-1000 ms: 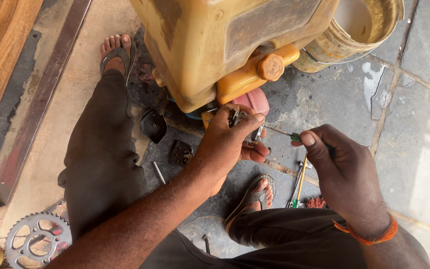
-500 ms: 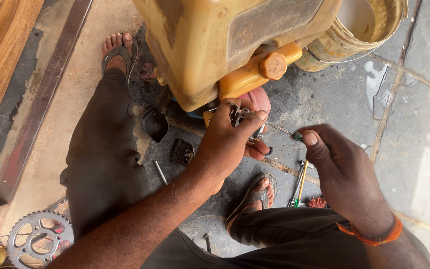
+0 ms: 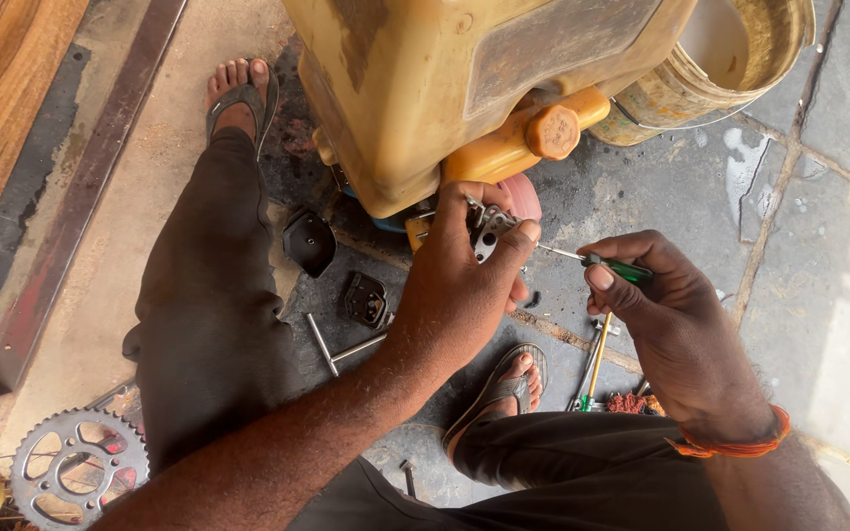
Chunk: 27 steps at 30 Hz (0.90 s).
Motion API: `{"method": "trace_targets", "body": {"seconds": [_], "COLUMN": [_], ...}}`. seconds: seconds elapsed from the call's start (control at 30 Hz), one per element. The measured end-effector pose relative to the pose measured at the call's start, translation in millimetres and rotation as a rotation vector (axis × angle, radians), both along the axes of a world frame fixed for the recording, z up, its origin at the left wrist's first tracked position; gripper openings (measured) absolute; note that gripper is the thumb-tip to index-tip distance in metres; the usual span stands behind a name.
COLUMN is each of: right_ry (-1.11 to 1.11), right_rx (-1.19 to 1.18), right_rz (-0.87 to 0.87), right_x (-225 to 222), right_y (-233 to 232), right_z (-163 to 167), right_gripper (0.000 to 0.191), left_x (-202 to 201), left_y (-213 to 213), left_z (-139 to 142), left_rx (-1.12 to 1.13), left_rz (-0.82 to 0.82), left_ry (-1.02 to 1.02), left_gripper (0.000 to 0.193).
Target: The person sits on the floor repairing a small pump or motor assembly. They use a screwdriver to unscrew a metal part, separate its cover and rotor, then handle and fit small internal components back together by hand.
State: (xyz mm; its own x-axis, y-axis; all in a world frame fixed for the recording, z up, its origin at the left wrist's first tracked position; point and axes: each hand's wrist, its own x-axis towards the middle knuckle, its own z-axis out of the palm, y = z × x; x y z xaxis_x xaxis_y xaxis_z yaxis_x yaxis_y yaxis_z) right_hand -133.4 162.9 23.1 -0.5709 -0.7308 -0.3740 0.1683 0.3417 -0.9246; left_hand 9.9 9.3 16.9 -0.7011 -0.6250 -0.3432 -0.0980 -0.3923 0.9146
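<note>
My left hand (image 3: 464,285) grips a small metal part (image 3: 489,228) just below a large yellow canister (image 3: 464,79). My right hand (image 3: 671,315) holds a green-handled screwdriver (image 3: 617,266), its thin shaft pointing left and its tip at the metal part. An orange spout with a round cap (image 3: 553,131) sticks out of the canister above both hands. I sit on the ground with my legs spread and sandalled feet (image 3: 514,379) under my arms.
On the oily ground lie two black plastic pieces (image 3: 309,241), a T-shaped wrench (image 3: 338,346) and further screwdrivers (image 3: 594,366). A chain sprocket (image 3: 76,467) lies bottom left. A dirty white bucket (image 3: 730,59) stands top right. Wooden boards (image 3: 2,88) run along the left.
My right hand drew back with the screwdriver, then brought its tip up to the metal part again. My left hand keeps its grip in the same place.
</note>
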Motion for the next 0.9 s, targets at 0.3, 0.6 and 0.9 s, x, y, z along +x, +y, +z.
{"method": "trace_targets", "body": {"seconds": [0.3,0.6,0.9], "right_ry": [-0.166,0.283,0.944], "right_rx": [0.028,0.104,0.061], "right_rz": [0.027,0.098,0.11], "right_x": [-2.5,-2.8,32.3], "right_y": [0.7,5.4,-8.8], "right_z": [5.8,8.1,45.7], "right_gripper": [0.032,0.031,0.027], "left_x": [3.6,4.9,-4.5], "left_y": [1.7,4.0,1.5], "left_z": [6.8,1.3,-17.2], "left_rx": [-0.129,-0.062,0.438], "left_rz": [-0.043,-0.046,-0.01], "left_ry": [-0.05,0.008,0.029], "left_gripper": [0.035,0.04,0.041]}}
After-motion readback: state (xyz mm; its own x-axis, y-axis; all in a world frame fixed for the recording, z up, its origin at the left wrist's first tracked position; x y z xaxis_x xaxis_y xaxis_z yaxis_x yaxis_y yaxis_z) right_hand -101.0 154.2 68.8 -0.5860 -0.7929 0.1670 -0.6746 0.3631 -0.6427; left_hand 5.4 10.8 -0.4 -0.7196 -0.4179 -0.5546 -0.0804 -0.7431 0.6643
